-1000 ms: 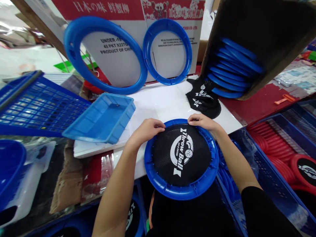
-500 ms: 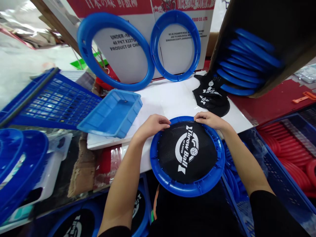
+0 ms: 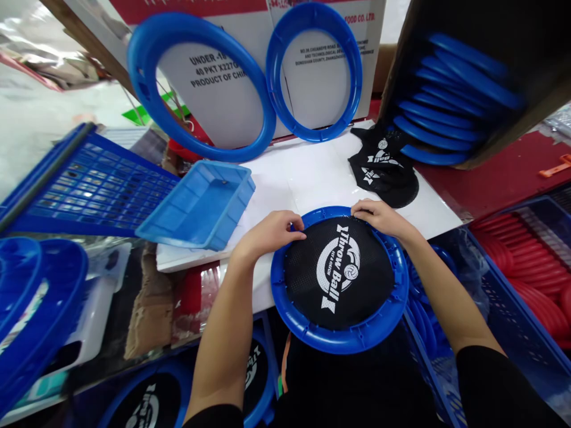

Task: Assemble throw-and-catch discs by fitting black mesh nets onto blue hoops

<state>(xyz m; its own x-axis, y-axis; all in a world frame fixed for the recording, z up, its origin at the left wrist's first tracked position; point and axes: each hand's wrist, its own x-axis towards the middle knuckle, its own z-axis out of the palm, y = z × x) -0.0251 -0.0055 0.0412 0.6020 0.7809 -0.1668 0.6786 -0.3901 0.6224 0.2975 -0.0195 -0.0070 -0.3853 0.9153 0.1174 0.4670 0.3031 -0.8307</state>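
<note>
A pale blue tray (image 3: 203, 205) sits beside a blue basket (image 3: 100, 227); an orange item (image 3: 555, 170) lies on a red tabletop (image 3: 486, 187).

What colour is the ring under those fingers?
The ring is blue; the head view shows it best.

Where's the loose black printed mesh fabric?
Head view, right of centre: black mesh fabric lies on the white board beyond the right hand, beside the cardboard box of blue plastic rings.

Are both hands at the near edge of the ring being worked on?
No, the left hand and right hand are at the far side of the blue ring, near the black mesh's upper edge.
</note>
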